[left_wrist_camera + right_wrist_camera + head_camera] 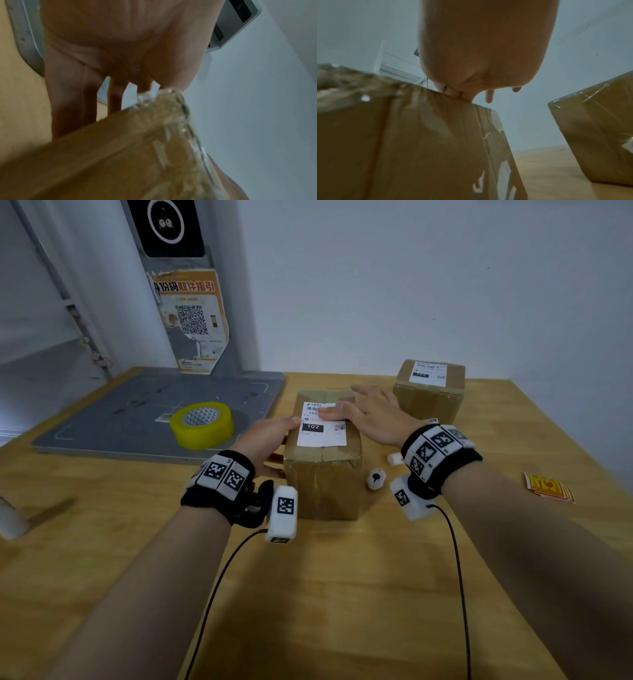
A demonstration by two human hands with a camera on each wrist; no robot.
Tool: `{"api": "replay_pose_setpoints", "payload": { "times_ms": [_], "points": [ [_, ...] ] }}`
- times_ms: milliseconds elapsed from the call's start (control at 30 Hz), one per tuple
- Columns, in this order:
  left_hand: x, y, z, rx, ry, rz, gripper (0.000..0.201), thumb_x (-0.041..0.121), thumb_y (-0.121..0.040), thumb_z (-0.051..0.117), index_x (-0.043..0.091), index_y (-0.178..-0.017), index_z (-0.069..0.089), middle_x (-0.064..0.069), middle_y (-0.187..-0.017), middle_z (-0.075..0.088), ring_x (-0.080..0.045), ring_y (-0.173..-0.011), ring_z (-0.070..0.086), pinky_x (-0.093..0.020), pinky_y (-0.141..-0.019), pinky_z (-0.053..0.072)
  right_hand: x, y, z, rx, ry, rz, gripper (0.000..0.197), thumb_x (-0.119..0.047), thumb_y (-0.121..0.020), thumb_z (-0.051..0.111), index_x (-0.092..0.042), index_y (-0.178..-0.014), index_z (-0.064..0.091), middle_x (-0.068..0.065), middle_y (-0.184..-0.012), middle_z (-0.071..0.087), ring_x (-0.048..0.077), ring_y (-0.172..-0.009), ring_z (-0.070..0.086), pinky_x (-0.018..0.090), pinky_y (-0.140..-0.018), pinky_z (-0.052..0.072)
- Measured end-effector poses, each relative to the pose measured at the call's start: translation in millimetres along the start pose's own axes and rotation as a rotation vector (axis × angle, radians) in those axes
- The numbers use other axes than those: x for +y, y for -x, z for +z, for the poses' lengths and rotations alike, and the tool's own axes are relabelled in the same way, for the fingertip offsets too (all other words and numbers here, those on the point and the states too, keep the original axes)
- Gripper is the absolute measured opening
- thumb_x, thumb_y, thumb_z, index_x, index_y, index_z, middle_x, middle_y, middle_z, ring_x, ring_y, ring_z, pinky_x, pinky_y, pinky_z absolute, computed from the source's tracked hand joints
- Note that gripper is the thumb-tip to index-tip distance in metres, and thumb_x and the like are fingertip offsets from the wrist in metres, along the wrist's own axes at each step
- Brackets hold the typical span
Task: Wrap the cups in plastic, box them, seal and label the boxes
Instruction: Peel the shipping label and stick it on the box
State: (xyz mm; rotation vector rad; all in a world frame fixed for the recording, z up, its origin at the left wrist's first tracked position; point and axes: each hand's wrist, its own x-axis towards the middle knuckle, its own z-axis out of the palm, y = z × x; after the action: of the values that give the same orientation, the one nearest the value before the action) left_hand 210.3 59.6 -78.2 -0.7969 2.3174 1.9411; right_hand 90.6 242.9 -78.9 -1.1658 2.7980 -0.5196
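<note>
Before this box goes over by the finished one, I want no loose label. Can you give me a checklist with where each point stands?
1. Label lies flat on top of the near box: ok, no lifted corner in the head view.
2. Right hand presses the label with straight fingers: ok.
3. Left hand steadies the box's left side: ok.
4. Near box taped shut: ok on the top and front seams; bottom cannot tell.
5. Far box already labelled: ok.
6. Table between the two boxes free for a slide: cannot tell, the right hand hides it.
</note>
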Motion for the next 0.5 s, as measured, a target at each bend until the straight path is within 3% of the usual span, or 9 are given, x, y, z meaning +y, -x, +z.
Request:
{"api": "replay_pose_setpoints", "payload": {
  "times_ms": [167,300,400,500],
  "points": [
    [-2.0,-3.2,2.3,0.028,0.012,0.001,0.022,0.043,-0.103,0.055,0.026,-0.103,0.067,0.002,-0.103,0.073,-0.026,-0.091,0.067,-0.038,-0.064,0.056,0.8,-21.4,-5.3,0.008,0.021,0.103,0.049,-0.048,-0.111,0.017,-0.059,-0.134,0.058,-0.011,-0.162,0.041,0.019,-0.155,0.017,0.058,-0.124,-0.003],
    [-2.6,-3.9,3.5,0.040,0.027,0.005,0.021,0.043,-0.103,0.055,0.025,-0.099,0.066,0.001,-0.098,0.072,-0.025,-0.088,0.068,-0.038,-0.066,0.057,-1.5,-20.3,-5.3,-0.008,-0.027,0.105,0.048,-0.048,-0.111,0.018,-0.054,-0.137,0.059,-0.008,-0.163,0.039,0.019,-0.156,0.015,0.057,-0.124,-0.001],
    [-1.3,-2.2,6.3,0.052,0.033,0.007,0.022,0.042,-0.104,0.054,0.025,-0.095,0.064,-0.001,-0.096,0.071,-0.025,-0.086,0.067,-0.037,-0.063,0.056,-4.6,-0.6,-7.6,0.004,-0.108,0.047,0.047,-0.051,-0.110,0.026,-0.044,-0.138,0.062,-0.005,-0.163,0.039,0.016,-0.156,0.014,0.047,-0.124,0.002],
    [-2.4,-1.6,6.8,0.050,0.036,0.012,0.022,0.043,-0.103,0.055,0.025,-0.097,0.066,-0.001,-0.099,0.072,-0.025,-0.087,0.067,-0.038,-0.067,0.057,-7.8,27.0,-4.6,0.039,-0.238,-0.013,0.043,-0.045,-0.111,0.032,-0.037,-0.131,0.069,-0.017,-0.150,0.045,0.011,-0.152,0.020,0.033,-0.119,0.008]
  ]
}}
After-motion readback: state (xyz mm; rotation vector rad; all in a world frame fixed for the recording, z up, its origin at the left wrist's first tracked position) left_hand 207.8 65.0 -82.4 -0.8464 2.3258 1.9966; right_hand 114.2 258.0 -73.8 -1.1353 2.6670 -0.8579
